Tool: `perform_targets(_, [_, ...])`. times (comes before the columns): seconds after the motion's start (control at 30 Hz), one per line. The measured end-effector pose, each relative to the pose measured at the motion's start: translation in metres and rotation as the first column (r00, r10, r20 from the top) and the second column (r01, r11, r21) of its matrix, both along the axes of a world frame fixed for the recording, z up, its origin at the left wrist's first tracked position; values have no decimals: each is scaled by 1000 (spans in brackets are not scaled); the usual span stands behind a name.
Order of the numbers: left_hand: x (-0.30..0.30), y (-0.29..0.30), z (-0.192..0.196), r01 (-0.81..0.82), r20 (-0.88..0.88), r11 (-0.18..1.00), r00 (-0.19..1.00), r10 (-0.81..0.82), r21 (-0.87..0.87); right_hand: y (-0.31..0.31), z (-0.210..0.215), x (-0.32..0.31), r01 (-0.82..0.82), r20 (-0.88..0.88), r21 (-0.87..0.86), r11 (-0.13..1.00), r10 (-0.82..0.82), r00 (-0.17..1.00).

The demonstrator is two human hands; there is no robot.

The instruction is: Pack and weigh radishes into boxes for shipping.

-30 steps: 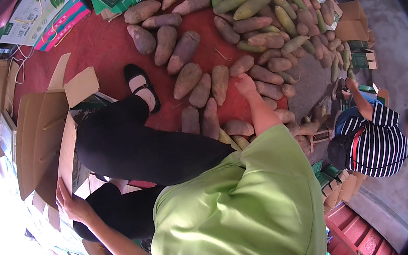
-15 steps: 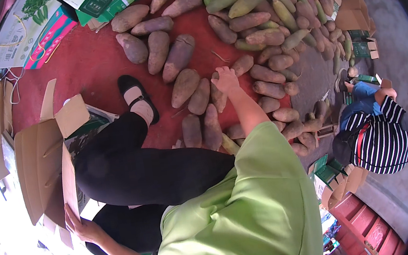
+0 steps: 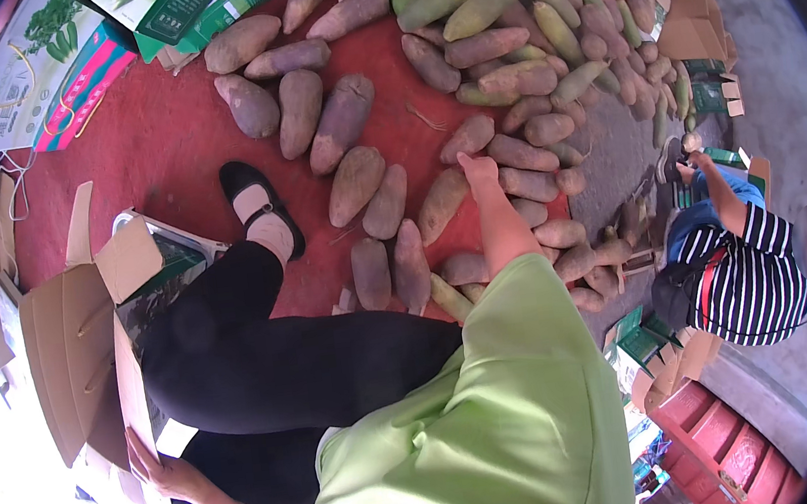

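Observation:
My right hand reaches down to the red ground cover with its fingers bunched together. Its fingertips touch or nearly touch the lower end of a short brownish-pink root, which looks like a radish. Just left of the hand lies a thicker tilted root, its upper end close to my wrist. Whether the fingers grip anything is hidden. My left hand is at the lower left, gripping the edge of an upright cardboard flap on an open carton, with some fingers out of sight behind it.
Many purple-brown and green roots are heaped at the far right. Several lie singly nearer, beside my black shoe. Printed boxes stand far left. At right a person in a striped shirt sits near a red crate.
My right hand has shifted right, off the root it covered, and its fingers have drawn together. That root now lies more tilted. The seated person's arm has reached forward. My left hand stays on the flap.

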State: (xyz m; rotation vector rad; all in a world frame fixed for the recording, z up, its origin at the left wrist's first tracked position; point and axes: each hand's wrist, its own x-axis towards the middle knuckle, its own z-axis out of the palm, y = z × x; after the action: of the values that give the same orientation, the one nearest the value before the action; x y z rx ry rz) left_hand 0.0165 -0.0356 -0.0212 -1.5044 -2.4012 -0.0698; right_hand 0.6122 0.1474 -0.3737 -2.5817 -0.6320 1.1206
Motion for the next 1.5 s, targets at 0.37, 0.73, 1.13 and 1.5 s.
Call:
perform_targets(0.37, [-5,-3,-4,8,-28,1000,1000,-8,-12,42,6,-29,403,73,14,915,-403,912])
perform_targets(0.73, [-8,2,-12,62,2,998,998,-62,10,42,12,10,333,76,26,943,-334,939])
perform_targets(1.13, [3,0,4,-37,143,997,989,27,69,64,125,-97,255,-722,206,945,-29,692])
perform_targets(1.5, [7,9,18,-79,68,996,995,76,38,117,360,-267,-212,-434,839,501,851,295])
